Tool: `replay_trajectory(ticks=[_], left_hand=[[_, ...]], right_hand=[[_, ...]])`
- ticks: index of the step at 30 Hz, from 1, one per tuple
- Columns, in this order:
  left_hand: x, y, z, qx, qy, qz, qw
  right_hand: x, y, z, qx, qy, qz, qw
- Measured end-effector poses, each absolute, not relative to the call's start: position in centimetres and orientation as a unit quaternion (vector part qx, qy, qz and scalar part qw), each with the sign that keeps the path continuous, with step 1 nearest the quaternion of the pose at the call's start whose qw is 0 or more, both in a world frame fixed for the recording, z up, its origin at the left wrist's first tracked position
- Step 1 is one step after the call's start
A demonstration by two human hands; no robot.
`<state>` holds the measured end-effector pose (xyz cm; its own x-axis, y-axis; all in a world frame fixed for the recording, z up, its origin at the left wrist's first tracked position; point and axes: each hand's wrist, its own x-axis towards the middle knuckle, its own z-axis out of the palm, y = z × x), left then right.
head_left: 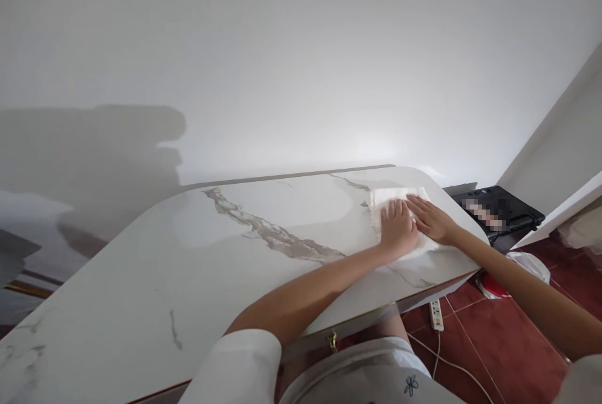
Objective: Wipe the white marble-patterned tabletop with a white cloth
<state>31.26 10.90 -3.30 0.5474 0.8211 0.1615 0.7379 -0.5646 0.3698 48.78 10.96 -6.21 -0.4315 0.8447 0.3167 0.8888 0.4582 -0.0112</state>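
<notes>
A white cloth (392,194) with a scalloped edge lies spread on the right end of a white marble-patterned tabletop (226,266). My left hand (399,228) rests palm down on the cloth, fingers stretched forward. Just to its right, my right hand (433,221) also lies flat on it, fingers extended toward the left. The two hands are side by side and close together. Part of the cloth is hidden beneath them.
A white wall (301,65) rises behind the table. To the right stands a black case-like object (517,206). On the red tiled floor (512,335) are a power strip (436,315) with a cable and a white plastic bag (531,264). A brass drawer knob (333,341) juts from the front.
</notes>
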Motion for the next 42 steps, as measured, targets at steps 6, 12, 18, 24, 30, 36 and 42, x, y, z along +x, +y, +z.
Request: replay_trajectory(ticks=[6, 12, 18, 24, 30, 36, 42], left_hand=[[32.3, 17.5, -3.9, 0.852, 0.471, 0.209, 0.091], [33.8, 23.0, -4.2, 0.805, 0.537, 0.240, 0.071], [34.4, 27.3, -4.5, 0.801, 0.550, 0.229, 0.062], [34.4, 29.4, -4.4, 0.802, 0.556, 0.203, 0.076], [36.4, 29.6, -4.4, 0.797, 0.560, 0.206, 0.089], [38.7, 29.8, -4.5, 0.802, 0.549, 0.216, 0.087], [37.9, 28.2, -4.6, 0.824, 0.518, 0.213, 0.089]], right_hand=[[49.0, 18.1, -5.8, -0.540, -0.830, -0.055, 0.127], [48.9, 23.9, -5.5, -0.551, -0.824, -0.040, 0.123], [49.5, 28.7, -5.8, -0.560, -0.819, -0.041, 0.121], [49.4, 30.9, -5.9, -0.559, -0.820, -0.033, 0.118], [51.6, 31.3, -6.2, -0.564, -0.816, -0.037, 0.123], [54.2, 31.3, -6.5, -0.563, -0.813, -0.053, 0.136], [53.7, 29.1, -6.4, -0.590, -0.797, -0.053, 0.119]])
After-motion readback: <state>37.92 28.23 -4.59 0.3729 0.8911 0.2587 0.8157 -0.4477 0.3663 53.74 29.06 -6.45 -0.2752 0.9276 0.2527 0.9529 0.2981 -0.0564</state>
